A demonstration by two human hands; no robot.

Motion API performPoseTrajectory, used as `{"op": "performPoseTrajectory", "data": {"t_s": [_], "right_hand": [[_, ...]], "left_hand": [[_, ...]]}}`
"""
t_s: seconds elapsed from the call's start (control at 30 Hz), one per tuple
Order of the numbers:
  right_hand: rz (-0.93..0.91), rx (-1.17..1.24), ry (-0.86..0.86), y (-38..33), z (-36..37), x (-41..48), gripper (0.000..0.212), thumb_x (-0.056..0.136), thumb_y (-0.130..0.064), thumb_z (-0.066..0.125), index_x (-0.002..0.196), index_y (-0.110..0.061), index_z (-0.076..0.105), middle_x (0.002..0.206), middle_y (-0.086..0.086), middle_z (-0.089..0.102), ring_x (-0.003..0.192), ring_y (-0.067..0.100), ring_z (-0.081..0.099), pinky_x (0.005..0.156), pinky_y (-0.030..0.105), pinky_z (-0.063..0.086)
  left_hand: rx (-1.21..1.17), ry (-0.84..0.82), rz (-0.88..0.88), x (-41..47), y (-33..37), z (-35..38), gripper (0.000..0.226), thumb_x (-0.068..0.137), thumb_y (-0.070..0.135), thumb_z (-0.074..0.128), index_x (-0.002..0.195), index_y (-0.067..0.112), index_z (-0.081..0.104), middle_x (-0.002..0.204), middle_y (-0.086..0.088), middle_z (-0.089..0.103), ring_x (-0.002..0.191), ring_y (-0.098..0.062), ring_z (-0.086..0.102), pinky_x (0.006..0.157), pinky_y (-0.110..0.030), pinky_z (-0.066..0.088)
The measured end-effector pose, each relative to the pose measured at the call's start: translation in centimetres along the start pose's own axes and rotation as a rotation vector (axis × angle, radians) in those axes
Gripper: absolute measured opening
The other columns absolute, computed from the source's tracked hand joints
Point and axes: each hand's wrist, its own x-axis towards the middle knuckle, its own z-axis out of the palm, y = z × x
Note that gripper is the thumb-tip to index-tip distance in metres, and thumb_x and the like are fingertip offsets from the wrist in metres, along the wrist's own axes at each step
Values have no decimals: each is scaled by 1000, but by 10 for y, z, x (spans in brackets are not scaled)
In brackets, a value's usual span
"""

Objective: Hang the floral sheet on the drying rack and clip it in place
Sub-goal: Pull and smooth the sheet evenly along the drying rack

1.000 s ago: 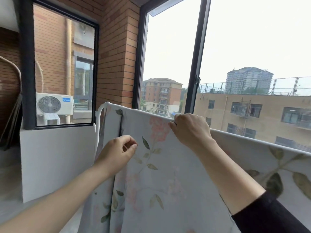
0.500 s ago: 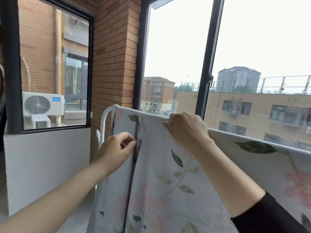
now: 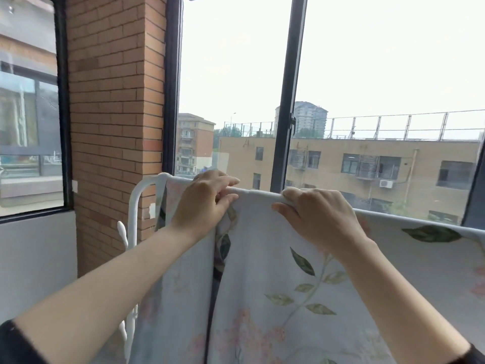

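White drying rack (image 3: 136, 203) stands beside a brick pillar (image 3: 115, 101). Floral sheet (image 3: 275, 285) hangs over its top rail — left hand (image 3: 203, 203) pinches the fabric at the rail; right hand (image 3: 315, 216) curls its fingers (image 3: 291, 193) around the sheet-covered rail.

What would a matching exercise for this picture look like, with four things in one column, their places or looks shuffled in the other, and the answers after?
Column one
1. left hand
2. right hand
3. drying rack
4. brick pillar

Column two
A. white curved tube just left of the floral sheet
B. red-brown, rising behind the rack's curved end
C. grips the sheet's top fold nearest the curved end
D. grips the sheet's top fold further right

Pairs: 1-C, 2-D, 3-A, 4-B
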Motion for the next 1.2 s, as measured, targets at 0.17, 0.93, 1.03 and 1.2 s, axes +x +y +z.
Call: {"op": "performPoseTrajectory", "data": {"t_s": [0.17,0.93,1.03,1.2], "right_hand": [[15,27,-27,1,1,3,39,97,-55,36,85,-22,54,80,-2,66,79,25,64,63,35,40],[29,123,-70,8,2,7,38,96,-51,42,77,-20,53,71,1,64,64,23,57,58,33,45],[27,109,-82,10,2,6,36,96,-50,42,75,-22,48,70,-1,60,61,21,50,56,31,39],[35,116,-84,9,3,5,36,96,-50,43,75,-22,47,70,-2,58,64,23,52,57,33,40]], "left_hand": [[-118,-20,-4,11,-6,10,14,81,17,73,95,18,77,89,5,69,90,-16,61,83,-39,52],[-66,290,-271,28,-20,13,10,93,8,54,88,7,63,93,-9,63,82,-16,54,69,-14,36],[-132,28,-139,27,-11,5,14,92,13,58,103,12,67,102,1,63,87,-11,59,75,-14,44],[-165,-224,13,23,-8,7,22,86,10,68,107,16,72,99,8,69,88,-6,62,81,-25,51]]}}
